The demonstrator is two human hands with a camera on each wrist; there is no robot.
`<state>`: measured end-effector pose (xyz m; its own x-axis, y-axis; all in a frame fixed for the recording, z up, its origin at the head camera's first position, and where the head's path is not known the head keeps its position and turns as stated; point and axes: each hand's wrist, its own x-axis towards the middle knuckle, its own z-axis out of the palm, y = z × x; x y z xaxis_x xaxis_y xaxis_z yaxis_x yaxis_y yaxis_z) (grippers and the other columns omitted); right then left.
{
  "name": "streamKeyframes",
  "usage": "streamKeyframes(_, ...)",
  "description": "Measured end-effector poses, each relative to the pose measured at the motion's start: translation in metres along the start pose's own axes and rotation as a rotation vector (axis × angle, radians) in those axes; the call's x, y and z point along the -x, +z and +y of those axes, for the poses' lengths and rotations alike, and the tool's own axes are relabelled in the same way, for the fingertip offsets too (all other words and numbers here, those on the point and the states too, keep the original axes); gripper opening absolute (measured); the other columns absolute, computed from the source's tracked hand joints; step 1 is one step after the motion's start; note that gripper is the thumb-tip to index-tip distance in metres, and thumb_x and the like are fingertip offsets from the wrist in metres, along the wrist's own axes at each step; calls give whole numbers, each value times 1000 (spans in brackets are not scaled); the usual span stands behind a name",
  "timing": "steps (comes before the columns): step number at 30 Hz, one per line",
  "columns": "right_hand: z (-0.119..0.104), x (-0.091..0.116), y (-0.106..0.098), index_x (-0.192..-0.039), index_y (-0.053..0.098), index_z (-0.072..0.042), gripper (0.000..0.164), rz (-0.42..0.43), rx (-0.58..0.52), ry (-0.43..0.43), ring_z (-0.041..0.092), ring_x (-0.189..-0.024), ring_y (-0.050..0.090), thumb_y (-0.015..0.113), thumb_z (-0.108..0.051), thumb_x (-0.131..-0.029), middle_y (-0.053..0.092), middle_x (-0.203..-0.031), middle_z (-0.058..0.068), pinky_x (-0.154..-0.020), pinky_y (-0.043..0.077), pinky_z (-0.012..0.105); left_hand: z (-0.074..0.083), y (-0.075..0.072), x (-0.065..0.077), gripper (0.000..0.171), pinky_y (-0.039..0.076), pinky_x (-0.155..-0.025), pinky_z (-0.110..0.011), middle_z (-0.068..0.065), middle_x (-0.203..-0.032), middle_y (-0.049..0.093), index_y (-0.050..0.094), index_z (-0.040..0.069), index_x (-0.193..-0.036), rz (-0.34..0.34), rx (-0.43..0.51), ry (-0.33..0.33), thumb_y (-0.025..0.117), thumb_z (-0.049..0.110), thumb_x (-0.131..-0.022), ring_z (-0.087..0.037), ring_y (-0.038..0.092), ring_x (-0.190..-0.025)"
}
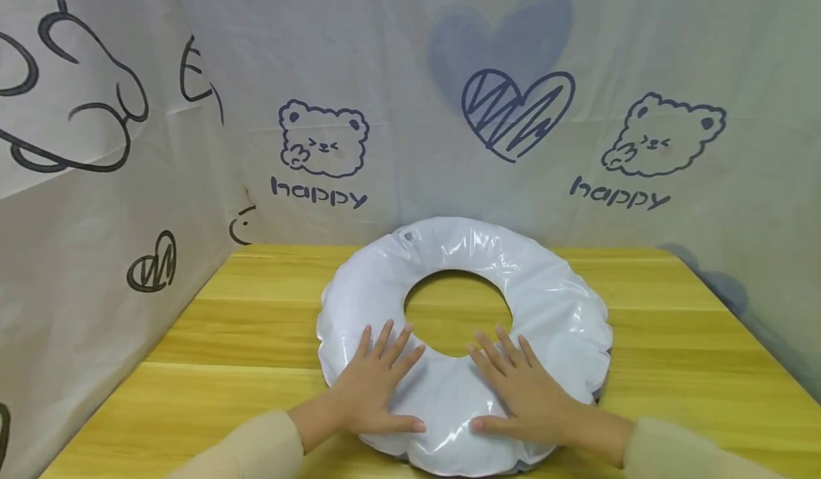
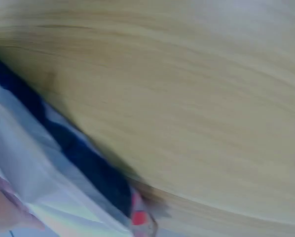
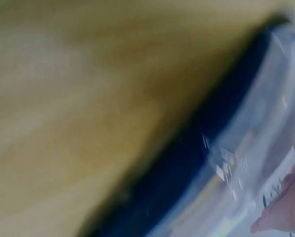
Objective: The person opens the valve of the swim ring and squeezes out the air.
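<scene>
A white inflatable swim ring, glossy and puffed up with a wrinkled outer seam, lies on the wooden table. My left hand rests on its near left part with fingers spread and straight. On the near right part my right hand lies the same way, palm down, thumb pointing toward the other thumb. In the left wrist view the ring's side shows a dark blue underside and a small red patch. The right wrist view, blurred, shows the dark underside and part of the right hand.
The yellow wooden table extends to both sides of the ring and shows through its centre hole. A pale cloth backdrop with drawn bears and hearts hangs behind the table and along its left. A small round valve spot sits on the ring's far left.
</scene>
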<state>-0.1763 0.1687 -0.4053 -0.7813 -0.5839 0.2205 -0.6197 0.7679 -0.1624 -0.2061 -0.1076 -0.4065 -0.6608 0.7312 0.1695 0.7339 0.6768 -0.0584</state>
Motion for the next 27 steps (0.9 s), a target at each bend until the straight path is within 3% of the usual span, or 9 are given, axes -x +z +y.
streamKeyframes(4,-4,2,16,-148,21,-12,101,-29,-51,5,46,-140,6,43,-78,-76,12,-155,16,-104,5,69,-5,5,2,101,17,-103,-69,-21,-153,18,27,15,-147,-28,-25,15,42,82,-72,-50,19,-136)
streamKeyframes(8,-4,1,24,-148,19,-10,106,-52,-41,20,53,-137,9,45,-80,-73,13,-154,20,-97,6,77,-5,11,2,103,17,-103,-69,-21,-153,18,26,16,-147,-29,-79,11,51,79,-69,-50,19,-136)
streamKeyframes(13,-5,-1,28,-148,18,-7,107,-152,-36,51,52,-137,4,50,-76,-73,10,-154,21,-98,3,75,-4,16,-1,106,19,-106,-64,-20,-153,20,27,8,-146,40,-146,89,53,77,-70,-42,20,-140)
streamKeyframes(17,-5,-1,31,-147,20,-5,107,-190,-18,50,53,-137,4,51,-75,-73,12,-154,23,-102,4,72,0,15,-4,102,19,-108,-60,-20,-153,17,25,5,-146,17,-129,130,52,73,-76,-40,16,-141)
streamKeyframes(23,-5,-1,35,-147,20,-5,106,-219,-3,59,53,-137,5,51,-74,-74,14,-153,23,-102,5,71,2,18,-5,102,18,-104,-68,-23,-153,15,21,13,-149,-49,-104,85,54,73,-73,-50,18,-136)
streamKeyframes(27,-5,-1,37,-147,20,-5,106,-230,8,59,53,-137,5,49,-75,-74,14,-154,22,-102,5,71,3,24,-8,103,16,-103,-69,-23,-154,9,16,17,-150,-85,-114,58,50,76,-73,-51,14,-137)
